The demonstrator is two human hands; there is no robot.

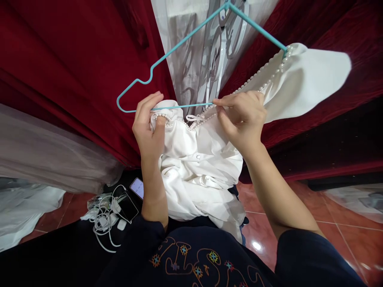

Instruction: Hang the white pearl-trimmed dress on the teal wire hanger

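Note:
A white dress (pixel 197 175) with pearl trim along its neckline lies bunched over my lap. Its right strap with a wide white sleeve (pixel 317 79) hangs on the right shoulder of a thin turquoise hanger (pixel 191 34). My left hand (pixel 151 123) is closed on the pearl-edged left part of the dress, with fingers behind the hanger's lower bar and thumb in front. My right hand (pixel 243 117) pinches that same bar near its middle, beside the right strap. The hanger's left shoulder carries no fabric.
Dark red curtains (pixel 74 59) hang on both sides. White metal scrollwork (pixel 218 59) stands behind the hanger. At lower left, a dark-screened phone (pixel 128 206), a lit phone (pixel 137 187) and tangled white cables (pixel 103 221) lie on a black surface. Red floor tiles (pixel 263 223) show at right.

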